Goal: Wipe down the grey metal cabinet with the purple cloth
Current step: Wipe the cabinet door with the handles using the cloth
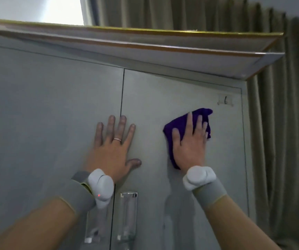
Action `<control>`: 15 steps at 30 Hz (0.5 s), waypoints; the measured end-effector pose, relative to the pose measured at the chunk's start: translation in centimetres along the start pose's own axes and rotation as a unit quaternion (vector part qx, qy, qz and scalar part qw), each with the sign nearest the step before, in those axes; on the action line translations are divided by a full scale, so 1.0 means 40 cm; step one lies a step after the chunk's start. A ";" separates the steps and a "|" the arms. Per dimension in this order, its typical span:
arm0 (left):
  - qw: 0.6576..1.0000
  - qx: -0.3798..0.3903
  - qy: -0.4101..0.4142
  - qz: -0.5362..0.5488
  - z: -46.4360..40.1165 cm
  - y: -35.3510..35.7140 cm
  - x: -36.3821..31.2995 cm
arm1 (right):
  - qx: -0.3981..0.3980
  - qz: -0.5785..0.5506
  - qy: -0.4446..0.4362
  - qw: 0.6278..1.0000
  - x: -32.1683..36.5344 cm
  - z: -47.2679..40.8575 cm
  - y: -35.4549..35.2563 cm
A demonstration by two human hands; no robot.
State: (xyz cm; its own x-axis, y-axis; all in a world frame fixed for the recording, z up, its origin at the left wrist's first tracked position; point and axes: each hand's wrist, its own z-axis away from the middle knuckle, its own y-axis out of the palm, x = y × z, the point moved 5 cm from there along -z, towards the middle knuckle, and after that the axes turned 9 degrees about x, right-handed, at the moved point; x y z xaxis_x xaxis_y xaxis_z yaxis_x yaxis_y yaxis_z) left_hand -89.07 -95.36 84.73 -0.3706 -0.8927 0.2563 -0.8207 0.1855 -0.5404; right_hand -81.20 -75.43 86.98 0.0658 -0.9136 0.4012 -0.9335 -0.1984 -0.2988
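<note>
The grey metal cabinet (55, 109) fills the view, with 2 doors meeting at a vertical seam. The left hand (113, 150) lies flat across that seam, fingers straight and spread, grip apart and holding nothing; a ring (117, 139) sits on one finger. The right hand (190, 147) presses the purple cloth (170, 129) flat against the upper part of the right door, fingers straight on top of it, grip apart. The cloth shows past the fingertips and along the thumb side. A small label (225, 101) marked 6 sits just above the cloth. 2 clear handles (128, 217) flank the seam below the hands. Both wrists carry a grey band with a white unit. Flat boards (163, 49) rest on the cabinet top; curtains (280, 123) hang to the right.
</note>
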 end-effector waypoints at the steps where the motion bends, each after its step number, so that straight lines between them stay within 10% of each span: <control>1: 1.000 -0.001 0.004 0.006 -0.007 0.011 0.005 | -0.004 0.054 0.006 0.999 0.004 -0.002 0.029; 15: 0.998 0.057 -0.001 0.023 -0.010 -0.005 -0.004 | 0.089 0.190 -0.164 0.964 -0.096 0.032 0.002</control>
State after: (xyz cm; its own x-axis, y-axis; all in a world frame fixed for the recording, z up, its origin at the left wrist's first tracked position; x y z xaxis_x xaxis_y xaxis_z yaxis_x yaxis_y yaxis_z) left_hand -89.01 -95.10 85.11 -0.4047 -0.8857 0.2273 -0.7484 0.1779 -0.6390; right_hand -81.08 -72.38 84.30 -0.1336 -0.9896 -0.0524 -0.8393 0.1412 -0.5250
